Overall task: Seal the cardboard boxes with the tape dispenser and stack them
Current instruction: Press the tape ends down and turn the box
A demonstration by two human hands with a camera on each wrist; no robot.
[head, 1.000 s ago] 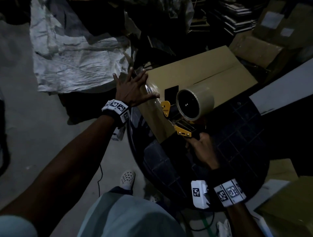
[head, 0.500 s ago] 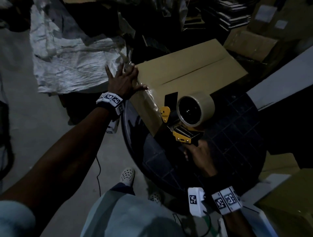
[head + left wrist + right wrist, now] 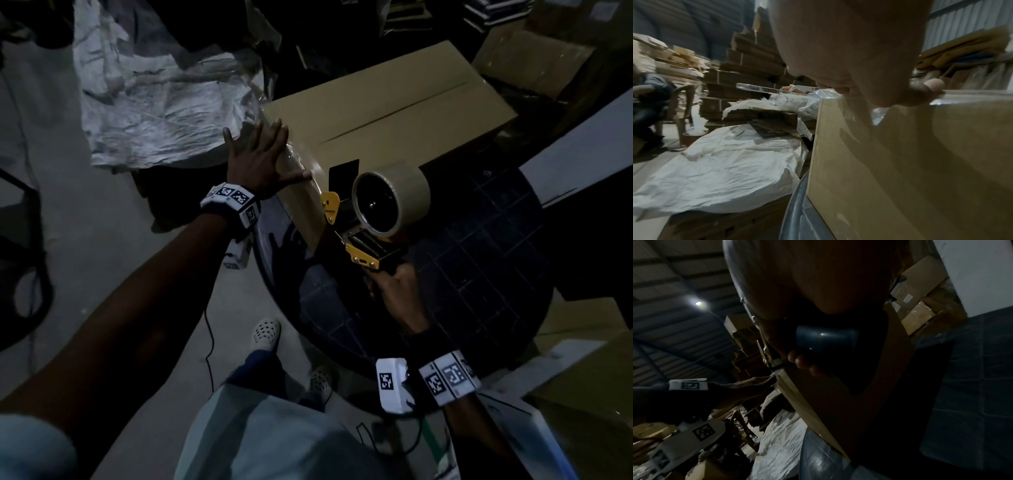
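Crumpled white sheeting [image 3: 150, 113] lies left of the left hand [image 3: 258, 161], whose spread, straight fingers press shiny tape over the cardboard box [image 3: 383, 113] corner. The smooth tan box's seam runs away up-right from them, overhanging the round dark table [image 3: 479, 274]. The right hand [image 3: 394, 291] grips the yellow tape dispenser [image 3: 373, 219], roll toward the box.

- One cardboard box [image 3: 383, 113] on one round table [image 3: 479, 274].
- One tape dispenser [image 3: 373, 219], one roll [image 3: 394, 202] mounted.
- Two hands in view.
- One white sheet [image 3: 154, 109].
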